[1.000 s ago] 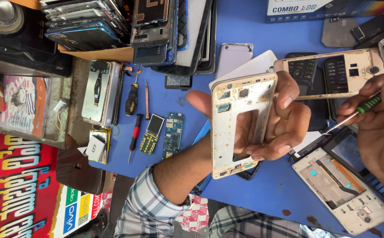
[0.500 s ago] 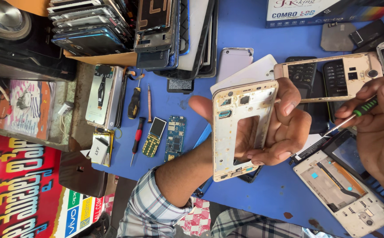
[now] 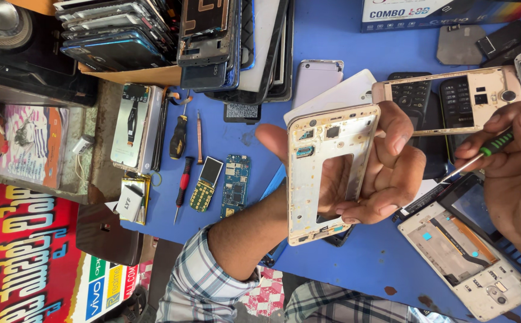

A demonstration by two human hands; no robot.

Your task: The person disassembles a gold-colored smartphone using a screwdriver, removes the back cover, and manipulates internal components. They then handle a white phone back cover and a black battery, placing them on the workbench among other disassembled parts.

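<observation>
- While the left hand (image 3: 386,170) holds a gold phone mid-frame (image 3: 326,173) above the blue work mat (image 3: 344,36), the frame's long axis runs nearly up and down in the head view, its inner face turned toward the camera.
- Its thumb presses the frame's left edge and the fingers curl round the right edge and behind the large cut-out, so the frame is pinched from both sides.
- To the right, the right hand (image 3: 520,164) pinches a green-handled screwdriver (image 3: 482,152) between thumb and fingertips; the shaft slants down and left, its tip just beside the left hand's knuckles and apart from the frame.
- That frame lies left of the screwdriver tip, with the left hand's fingers between them.
- Below the right hand lies a white phone chassis (image 3: 467,260); another gold frame (image 3: 446,101) rests above.
- Further left on the mat are a small circuit board (image 3: 235,185), a keypad board (image 3: 205,184) and two spare screwdrivers (image 3: 179,134).
</observation>
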